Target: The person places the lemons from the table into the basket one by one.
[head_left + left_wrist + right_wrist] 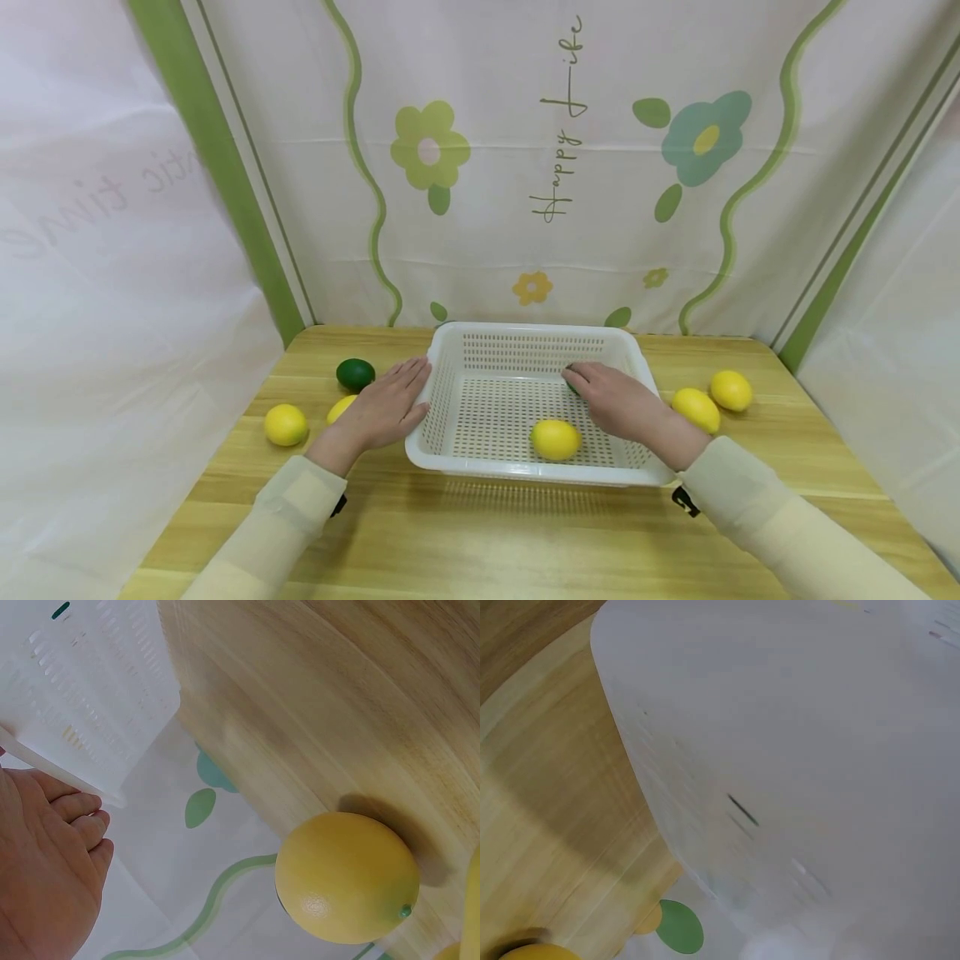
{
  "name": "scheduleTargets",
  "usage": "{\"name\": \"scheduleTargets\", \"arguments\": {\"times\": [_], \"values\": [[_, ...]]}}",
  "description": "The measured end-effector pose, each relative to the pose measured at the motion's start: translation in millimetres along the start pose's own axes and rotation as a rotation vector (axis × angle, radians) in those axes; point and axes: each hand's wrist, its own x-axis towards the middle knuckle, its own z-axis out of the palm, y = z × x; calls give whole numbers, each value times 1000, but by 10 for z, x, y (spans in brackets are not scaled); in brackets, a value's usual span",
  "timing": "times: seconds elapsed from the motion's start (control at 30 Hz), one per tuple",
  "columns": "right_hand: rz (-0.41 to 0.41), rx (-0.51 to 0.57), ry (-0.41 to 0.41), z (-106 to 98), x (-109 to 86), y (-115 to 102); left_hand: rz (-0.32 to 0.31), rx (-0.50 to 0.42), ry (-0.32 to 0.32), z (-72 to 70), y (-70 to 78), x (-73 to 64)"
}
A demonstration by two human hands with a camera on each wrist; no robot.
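A white plastic basket (532, 472) with slotted walls stands on the table. At its left rim rests my left hand (384, 407), fingers nearly straight and the palm facing the basket wall; the left wrist view shows the fingertips against the rim. Inside the basket, toward the right, my right hand (617, 402) grips a dark green fruit (573, 382), mostly hidden under the fingers. A yellow lemon (556, 439) lies on the basket floor near the front wall. The right wrist view shows mostly the basket's outer wall (795, 750), not the hand.
Left of the basket lie a dark green oval fruit (356, 375), a lemon (286, 425) and another lemon (341, 407) partly behind my left hand. Two lemons, one nearer (696, 410) and one farther (731, 391), sit on the right. A printed curtain (487, 233) hangs behind the table.
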Motion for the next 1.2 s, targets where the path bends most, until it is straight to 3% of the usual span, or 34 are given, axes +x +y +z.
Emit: {"name": "scheduleTargets", "arguments": {"times": [0.33, 0.6, 1.2], "values": [[41, 10, -51, -48, -29, 50, -3, 3, -4, -26, 15, 2], [66, 22, -46, -158, -54, 59, -1, 5, -5, -29, 20, 6], [18, -15, 104, -336, -200, 199, 8, -7, 7, -25, 17, 6]]}}
